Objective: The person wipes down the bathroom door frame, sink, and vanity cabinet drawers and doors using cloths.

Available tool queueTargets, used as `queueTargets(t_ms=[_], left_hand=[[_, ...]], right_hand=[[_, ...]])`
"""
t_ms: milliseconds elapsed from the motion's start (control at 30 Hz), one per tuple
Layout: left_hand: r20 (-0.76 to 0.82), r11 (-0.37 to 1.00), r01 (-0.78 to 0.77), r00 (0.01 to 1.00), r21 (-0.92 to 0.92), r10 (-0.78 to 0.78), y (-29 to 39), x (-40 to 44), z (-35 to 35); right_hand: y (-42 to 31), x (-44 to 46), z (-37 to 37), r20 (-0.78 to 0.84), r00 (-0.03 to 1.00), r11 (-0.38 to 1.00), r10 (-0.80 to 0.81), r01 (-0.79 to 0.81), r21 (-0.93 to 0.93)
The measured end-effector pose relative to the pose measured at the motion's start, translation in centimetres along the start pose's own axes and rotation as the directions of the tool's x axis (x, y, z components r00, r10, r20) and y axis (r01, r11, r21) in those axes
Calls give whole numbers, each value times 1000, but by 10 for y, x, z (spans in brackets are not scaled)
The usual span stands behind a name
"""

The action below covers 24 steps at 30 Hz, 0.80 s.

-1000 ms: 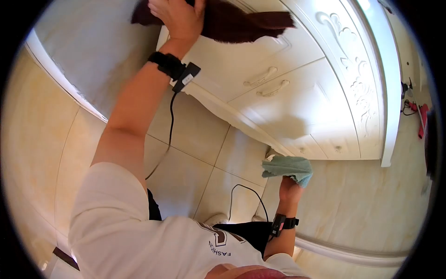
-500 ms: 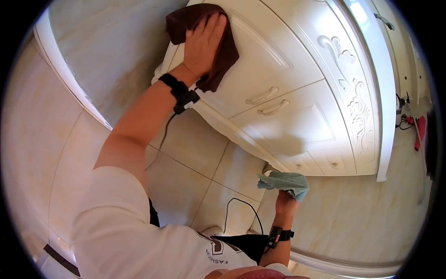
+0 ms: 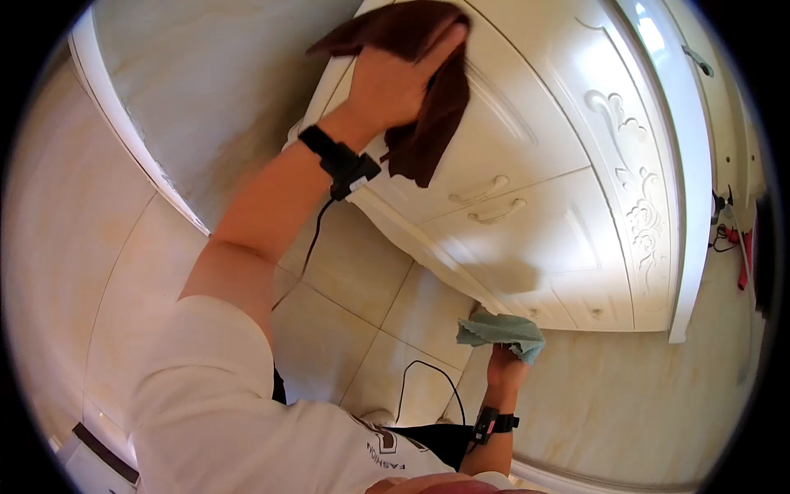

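Note:
My left hand (image 3: 391,89) is on a dark maroon cloth (image 3: 448,111), fingers stretched over it, against the upper front of a white cabinet (image 3: 539,210). The cloth's edges hang loose around the fingers, and some fingertips are hidden in its folds. Lower down, my right hand (image 3: 505,369) grips a grey-green cloth (image 3: 504,331) near the cabinet's base. That cloth spreads out over the fingers and hides most of them. Two curved door handles (image 3: 498,212) lie between the hands on the cabinet front.
Black straps with small devices circle both wrists; a dark cable (image 3: 317,235) trails from the left one. Carved scrollwork (image 3: 642,202) decorates the cabinet's right part. Beige floor tiles (image 3: 329,329) lie below. A red object (image 3: 745,262) is at far right.
My left hand has slid right across the cabinet front with the maroon cloth, which is more bunched and folded now. The right hand still holds its cloth, slightly lower in view.

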<state>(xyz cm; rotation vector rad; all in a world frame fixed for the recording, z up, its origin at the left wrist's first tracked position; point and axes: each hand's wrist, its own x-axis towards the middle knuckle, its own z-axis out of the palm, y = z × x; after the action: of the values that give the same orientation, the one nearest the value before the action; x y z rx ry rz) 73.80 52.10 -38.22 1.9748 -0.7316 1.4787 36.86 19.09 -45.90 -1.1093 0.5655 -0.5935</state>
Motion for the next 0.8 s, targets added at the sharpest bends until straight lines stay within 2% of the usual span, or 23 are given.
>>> queueTargets(t_ms=[33, 67, 133, 233, 333, 400, 467, 533, 567, 600, 667, 700, 733, 800], left_hand=[[-264, 992, 79, 959, -103, -104, 2, -11, 14], [-267, 992, 76, 958, -100, -100, 4, -24, 20], [-68, 994, 58, 996, -97, -65, 6, -60, 25], [99, 993, -92, 990, -71, 98, -9, -101, 32], [115, 984, -130, 983, -120, 143, -16, -94, 28], [78, 993, -60, 995, -103, 68, -11, -68, 19], [-23, 1000, -3, 1000, 12, 4, -10, -39, 17], [130, 964, 266, 955, 13, -265, -7, -25, 16], [-116, 985, 168, 978, -48, -173, -11, -16, 15], [-116, 984, 169, 978, -47, -173, -11, -13, 11], [-147, 960, 257, 960, 113, -240, -9, -9, 5], [-225, 949, 300, 936, 101, -271, -7, -6, 5], [-219, 949, 299, 937, 102, -272, -10, -8, 9], [-247, 910, 414, 885, 24, -396, -25, -13, 18]], right_hand=[[0, 1, -2, 4, 1000, 1000, -2, 2, 3], [0, 2, -3, 33, 999, 1000, -12, 13, -22], [-1, 1, 0, 62, 998, 999, -24, 26, -45], [-4, -3, 8, 45, 999, 1000, -10, 10, -12], [-8, -2, 3, 98, 995, 1000, -17, 18, -11], [-5, -2, -4, 84, 996, 1000, -1, 0, 15], [-1, 1, -15, 48, 999, 1000, 4, -6, 29], [-1, 1, -17, 11, 1000, 999, 12, -12, 42], [-3, 0, -15, 43, 999, 1000, 13, -14, 20], [-4, -1, -14, 73, 997, 1000, 15, -15, -2], [-5, -1, -13, 78, 997, 1000, 5, -6, 4], [-5, 0, -13, 82, 997, 1000, -4, 3, 11], [-6, 0, -12, 78, 997, 1000, 1, -2, 12], [-6, -2, -11, 70, 998, 999, -1, -2, 44]])
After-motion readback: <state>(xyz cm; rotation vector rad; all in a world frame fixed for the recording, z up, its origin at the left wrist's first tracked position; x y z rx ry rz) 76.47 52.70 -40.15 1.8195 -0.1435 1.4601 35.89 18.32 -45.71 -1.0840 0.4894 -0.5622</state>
